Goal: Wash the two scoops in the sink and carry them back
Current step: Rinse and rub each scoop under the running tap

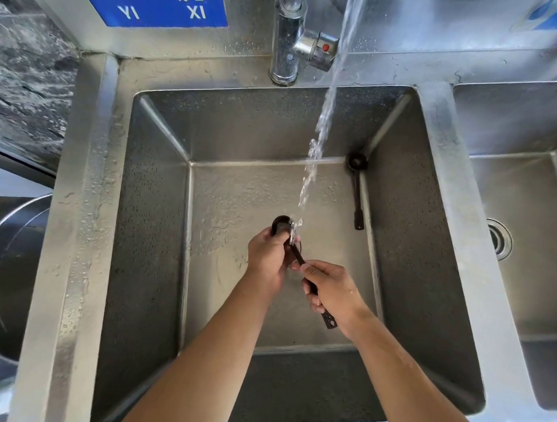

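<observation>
Rinsing the first scoop [296, 254] under the water stream [317, 149] at frame centre, we are gripping its bowl with the left hand [267, 257] and its handle with the right hand [329, 290]. Next, we are judging, comes swapping it for the second scoop [357, 188] lying at the sink [435, 216] floor's right edge.

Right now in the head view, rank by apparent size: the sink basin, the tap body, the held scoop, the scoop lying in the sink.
1. sink basin
2. tap body
3-4. held scoop and lying scoop: unsure; hands hide part, and it is nearer.

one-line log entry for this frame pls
phase: washing first scoop | left hand: at bowl | right hand: on handle | water stream: hitting bowl | second scoop: lying in sink, back right, untouched
</observation>
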The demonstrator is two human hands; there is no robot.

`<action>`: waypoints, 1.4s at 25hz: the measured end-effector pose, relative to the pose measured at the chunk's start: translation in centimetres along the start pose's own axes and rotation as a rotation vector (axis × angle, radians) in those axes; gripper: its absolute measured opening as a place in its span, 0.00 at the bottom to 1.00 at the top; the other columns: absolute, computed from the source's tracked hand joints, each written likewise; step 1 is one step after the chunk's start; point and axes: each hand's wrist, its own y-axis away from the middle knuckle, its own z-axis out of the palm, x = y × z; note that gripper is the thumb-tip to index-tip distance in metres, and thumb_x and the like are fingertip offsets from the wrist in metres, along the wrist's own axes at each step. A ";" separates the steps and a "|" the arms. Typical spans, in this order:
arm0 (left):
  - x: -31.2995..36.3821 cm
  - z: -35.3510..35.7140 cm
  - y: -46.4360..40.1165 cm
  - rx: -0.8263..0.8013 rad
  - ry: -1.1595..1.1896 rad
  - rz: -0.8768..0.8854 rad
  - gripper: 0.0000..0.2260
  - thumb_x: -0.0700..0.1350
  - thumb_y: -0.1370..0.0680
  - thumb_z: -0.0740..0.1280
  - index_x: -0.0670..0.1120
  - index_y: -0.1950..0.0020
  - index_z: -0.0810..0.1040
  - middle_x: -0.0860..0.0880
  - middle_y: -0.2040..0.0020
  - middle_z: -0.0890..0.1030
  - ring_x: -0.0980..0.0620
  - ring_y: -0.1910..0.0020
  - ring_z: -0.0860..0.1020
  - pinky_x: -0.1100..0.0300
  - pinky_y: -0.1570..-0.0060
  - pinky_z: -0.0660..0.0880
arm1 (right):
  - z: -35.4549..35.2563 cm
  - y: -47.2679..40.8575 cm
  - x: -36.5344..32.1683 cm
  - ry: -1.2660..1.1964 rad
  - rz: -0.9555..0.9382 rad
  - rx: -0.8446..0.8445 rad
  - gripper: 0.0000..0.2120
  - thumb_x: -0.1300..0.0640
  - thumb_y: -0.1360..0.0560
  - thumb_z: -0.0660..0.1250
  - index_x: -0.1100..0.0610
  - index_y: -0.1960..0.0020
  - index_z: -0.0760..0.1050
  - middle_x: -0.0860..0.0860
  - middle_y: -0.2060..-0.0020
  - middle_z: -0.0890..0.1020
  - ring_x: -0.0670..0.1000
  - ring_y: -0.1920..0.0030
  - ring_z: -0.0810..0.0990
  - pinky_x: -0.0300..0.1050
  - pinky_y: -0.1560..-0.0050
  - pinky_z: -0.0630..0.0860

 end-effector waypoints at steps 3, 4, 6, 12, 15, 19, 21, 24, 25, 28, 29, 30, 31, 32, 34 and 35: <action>0.2 0.1 0.1 -0.095 0.138 -0.060 0.09 0.34 0.20 0.58 0.41 0.51 0.78 0.46 0.69 0.77 0.50 0.75 0.75 0.59 0.73 0.66 | 0.0 -0.5 0.3 0.031 -0.011 0.027 0.11 0.57 0.18 0.64 0.53 0.51 0.85 0.49 0.73 0.75 0.45 0.76 0.67 0.39 0.75 0.62; 0.1 0.1 0.0 -0.092 0.158 -0.049 0.09 0.35 0.19 0.57 0.41 0.50 0.78 0.47 0.71 0.75 0.50 0.76 0.73 0.59 0.72 0.67 | 0.1 -0.6 0.3 0.040 -0.014 0.032 0.11 0.57 0.18 0.65 0.52 0.53 0.86 0.49 0.73 0.75 0.45 0.76 0.66 0.40 0.75 0.62; -0.2 0.3 0.1 -0.075 0.187 -0.027 0.08 0.39 0.17 0.58 0.41 0.49 0.77 0.48 0.75 0.71 0.51 0.78 0.70 0.59 0.73 0.70 | 0.4 -0.9 0.5 0.059 -0.027 0.027 0.14 0.56 0.19 0.66 0.54 0.61 0.84 0.51 0.72 0.74 0.46 0.76 0.66 0.41 0.75 0.60; 0.3 0.3 0.1 -0.127 0.160 -0.117 0.12 0.31 0.22 0.55 0.42 0.49 0.76 0.45 0.68 0.77 0.47 0.70 0.75 0.55 0.67 0.74 | 0.0 -0.9 1.3 0.279 -0.076 0.116 0.19 0.49 0.20 0.64 0.63 0.61 0.78 0.51 0.73 0.72 0.47 0.75 0.64 0.45 0.73 0.60; 0.7 0.3 -0.2 -0.118 0.159 -0.079 0.18 0.27 0.23 0.53 0.41 0.43 0.78 0.41 0.64 0.80 0.45 0.67 0.76 0.53 0.66 0.77 | -0.3 -0.5 1.5 0.323 -0.095 0.165 0.17 0.46 0.20 0.65 0.57 0.58 0.82 0.45 0.76 0.70 0.44 0.77 0.63 0.38 0.78 0.59; 0.4 0.4 -0.1 -0.045 0.072 -0.050 0.11 0.33 0.19 0.58 0.40 0.48 0.79 0.41 0.63 0.84 0.43 0.66 0.82 0.54 0.63 0.82 | -0.3 -0.2 1.4 0.382 -0.194 0.228 0.18 0.46 0.19 0.64 0.50 0.66 0.77 0.43 0.77 0.70 0.44 0.76 0.64 0.40 0.76 0.62; -0.1 0.0 -0.1 0.027 0.004 -0.076 0.11 0.33 0.20 0.58 0.39 0.52 0.80 0.41 0.64 0.84 0.44 0.66 0.83 0.55 0.63 0.83 | -0.3 0.1 1.3 0.448 -0.252 0.265 0.11 0.49 0.20 0.66 0.38 0.60 0.80 0.45 0.74 0.77 0.44 0.76 0.69 0.40 0.76 0.67; -0.4 0.0 0.1 0.020 0.146 -0.144 0.10 0.37 0.19 0.60 0.36 0.52 0.81 0.40 0.65 0.83 0.43 0.65 0.82 0.50 0.56 0.81 | 0.0 0.4 1.4 0.512 -0.291 0.316 0.06 0.50 0.21 0.69 0.39 0.52 0.81 0.48 0.68 0.84 0.50 0.74 0.80 0.47 0.73 0.81; -0.3 -0.1 0.2 -0.011 0.272 -0.182 0.13 0.42 0.17 0.60 0.35 0.49 0.80 0.39 0.64 0.84 0.42 0.64 0.82 0.49 0.54 0.80 | 0.1 0.4 1.4 0.513 -0.284 0.330 0.05 0.50 0.22 0.70 0.41 0.51 0.82 0.48 0.69 0.84 0.52 0.73 0.82 0.51 0.71 0.83; -0.1 0.1 0.2 -0.099 0.451 -0.221 0.20 0.51 0.15 0.56 0.34 0.43 0.76 0.37 0.59 0.84 0.42 0.61 0.82 0.50 0.55 0.78 | 0.0 0.3 1.1 0.516 -0.258 0.344 0.10 0.51 0.23 0.71 0.37 0.59 0.81 0.48 0.67 0.85 0.55 0.70 0.84 0.55 0.69 0.83; 0.1 0.2 0.2 -0.111 0.423 -0.213 0.18 0.50 0.15 0.57 0.35 0.44 0.76 0.38 0.60 0.84 0.43 0.63 0.81 0.52 0.58 0.77 | -0.2 0.2 1.2 0.512 -0.251 0.336 0.12 0.51 0.23 0.71 0.36 0.62 0.80 0.50 0.67 0.85 0.56 0.70 0.83 0.55 0.69 0.82; 0.3 0.4 0.2 -0.105 0.386 -0.204 0.16 0.49 0.15 0.58 0.36 0.45 0.75 0.39 0.61 0.83 0.45 0.66 0.79 0.53 0.63 0.76 | -0.3 0.2 1.3 0.502 -0.246 0.321 0.12 0.51 0.23 0.71 0.37 0.62 0.80 0.51 0.67 0.85 0.56 0.71 0.82 0.54 0.71 0.82; 0.6 0.6 -0.1 -0.086 0.346 -0.199 0.14 0.48 0.16 0.58 0.37 0.47 0.73 0.40 0.64 0.82 0.46 0.69 0.77 0.55 0.69 0.74 | -0.4 0.2 1.4 0.484 -0.249 0.300 0.10 0.52 0.23 0.71 0.40 0.61 0.82 0.52 0.67 0.85 0.55 0.74 0.79 0.50 0.74 0.78; 0.9 0.7 -0.3 -0.062 0.316 -0.198 0.12 0.47 0.16 0.58 0.38 0.50 0.72 0.41 0.67 0.80 0.47 0.73 0.75 0.57 0.73 0.71 | -0.4 0.3 1.6 0.461 -0.256 0.281 0.08 0.52 0.23 0.71 0.41 0.59 0.83 0.53 0.68 0.84 0.51 0.76 0.75 0.46 0.76 0.74; 1.3 0.9 -0.8 -0.038 0.269 -0.205 0.09 0.44 0.19 0.59 0.41 0.55 0.70 0.43 0.72 0.77 0.48 0.78 0.71 0.60 0.77 0.66 | -0.2 0.4 1.9 0.419 -0.264 0.253 0.06 0.53 0.23 0.70 0.43 0.56 0.83 0.52 0.71 0.82 0.43 0.77 0.69 0.39 0.79 0.66; 1.3 0.9 -0.8 -0.044 0.255 -0.211 0.08 0.44 0.21 0.59 0.41 0.57 0.69 0.43 0.73 0.76 0.48 0.79 0.69 0.61 0.78 0.65 | -0.2 0.4 2.0 0.399 -0.261 0.243 0.06 0.53 0.22 0.70 0.44 0.56 0.84 0.49 0.73 0.79 0.42 0.77 0.67 0.37 0.79 0.64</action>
